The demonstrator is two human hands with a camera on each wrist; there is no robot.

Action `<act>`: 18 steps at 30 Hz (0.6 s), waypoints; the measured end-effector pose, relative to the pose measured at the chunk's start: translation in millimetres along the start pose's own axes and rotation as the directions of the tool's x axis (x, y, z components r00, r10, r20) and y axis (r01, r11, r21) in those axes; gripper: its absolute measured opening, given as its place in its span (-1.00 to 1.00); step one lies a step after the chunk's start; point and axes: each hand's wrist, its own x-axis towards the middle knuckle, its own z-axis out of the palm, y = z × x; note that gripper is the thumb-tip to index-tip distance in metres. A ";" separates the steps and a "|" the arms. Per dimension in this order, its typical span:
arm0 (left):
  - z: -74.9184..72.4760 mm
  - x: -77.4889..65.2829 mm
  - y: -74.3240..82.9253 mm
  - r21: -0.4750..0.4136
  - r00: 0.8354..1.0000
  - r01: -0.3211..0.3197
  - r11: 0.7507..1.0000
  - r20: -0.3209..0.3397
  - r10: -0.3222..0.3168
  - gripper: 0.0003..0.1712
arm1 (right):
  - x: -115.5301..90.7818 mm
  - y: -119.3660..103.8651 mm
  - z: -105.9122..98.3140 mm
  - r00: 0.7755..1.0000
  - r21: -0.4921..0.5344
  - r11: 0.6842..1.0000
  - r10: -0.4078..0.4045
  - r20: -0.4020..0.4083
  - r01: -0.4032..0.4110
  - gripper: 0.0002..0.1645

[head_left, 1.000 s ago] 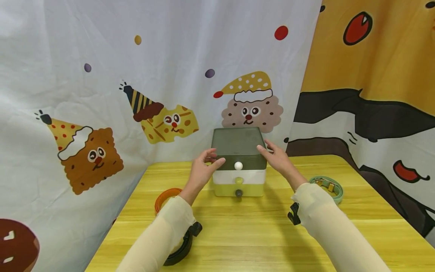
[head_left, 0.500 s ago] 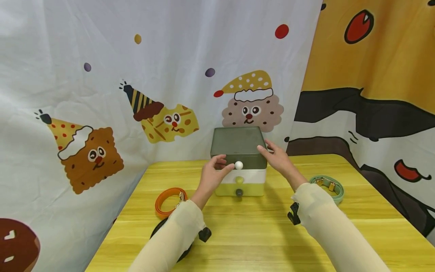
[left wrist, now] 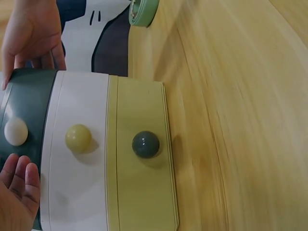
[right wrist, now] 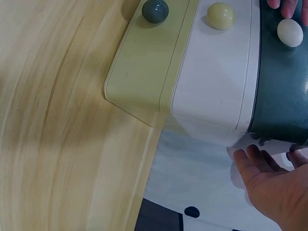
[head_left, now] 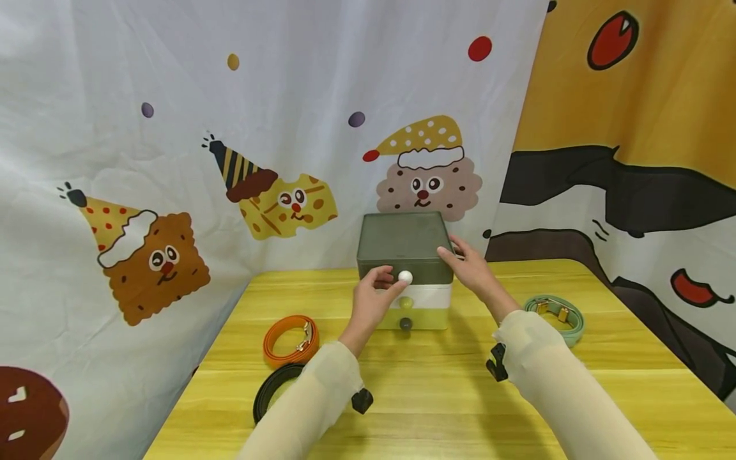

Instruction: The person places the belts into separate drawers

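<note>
Left hand [head_left: 372, 300]: fingers loosely bent, just beside white knob [head_left: 405, 277] on drawer box [head_left: 405, 235]; thumb contact unclear. Right hand [head_left: 474, 271]: fingers spread, against box's right side near top. Box upright toward table's [head_left: 425, 396] far edge. Orange belt [head_left: 269, 345], black belt [head_left: 262, 397] lie left; green belt [head_left: 575, 333] right.

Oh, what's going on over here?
Someone is busy with a three-tier box on a table. Their left hand is close to the white knob on the dark green top tier, not gripping it. Their right hand is at that tier's right side. All the tiers look shut. Orange and black belts lie to the left, a green belt to the right.
</note>
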 end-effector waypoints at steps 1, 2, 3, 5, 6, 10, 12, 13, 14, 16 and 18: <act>1.5 -0.1 -0.2 -0.001 1.000 0.000 1.000 -0.003 0.000 -0.50 | 0.0 0.2 0.2 1.000 0.005 1.000 0.000 -0.001 0.000 -0.01; 2.8 0.1 -0.3 -0.003 1.000 0.001 1.000 -0.007 -0.001 -0.51 | 0.1 0.5 0.6 1.000 0.009 1.000 0.001 -0.002 -0.001 -0.02; 4.0 0.1 -0.5 -0.004 1.000 0.002 1.000 -0.010 -0.002 -0.51 | 0.0 0.4 0.9 1.000 0.014 1.000 0.003 -0.003 -0.003 -0.02; 6.1 0.3 -1.4 -0.011 1.000 0.004 1.000 -0.015 -0.004 -0.53 | -0.4 -0.1 1.6 1.000 0.023 1.000 0.006 -0.004 -0.006 -0.04; 7.0 0.5 -1.6 -0.014 1.000 0.006 1.000 -0.019 -0.006 -0.54 | -0.2 -0.3 2.2 1.000 0.028 1.000 0.009 -0.004 -0.009 -0.04; 9.7 0.7 -2.0 -0.031 0.999 -0.005 1.000 -0.035 0.004 -0.54 | 0.0 0.0 3.6 1.000 0.039 0.999 0.023 -0.002 -0.023 -0.07; 11.2 0.8 -2.7 -0.036 0.999 -0.009 0.999 -0.048 0.007 -0.54 | 0.0 1.0 4.4 1.000 0.044 0.999 0.024 0.000 -0.024 -0.06; 12.0 0.8 -3.2 -0.040 0.999 -0.009 0.999 -0.054 0.007 -0.54 | 0.2 1.9 4.7 1.000 0.049 0.999 0.023 0.000 -0.023 -0.05; 12.9 0.8 -3.7 -0.040 0.998 -0.009 0.999 -0.061 0.007 -0.55 | 0.1 2.4 5.0 1.000 0.057 0.998 0.022 0.003 -0.023 -0.04; 14.9 0.7 -4.9 -0.044 0.997 -0.002 0.999 -0.075 -0.002 -0.56 | 0.5 4.1 5.6 1.000 0.077 0.997 0.025 0.007 -0.025 -0.04; 17.0 0.6 -5.5 -0.052 0.996 0.002 0.999 -0.084 -0.007 -0.56 | 0.4 5.3 6.0 1.000 0.103 0.994 0.027 0.015 -0.029 -0.04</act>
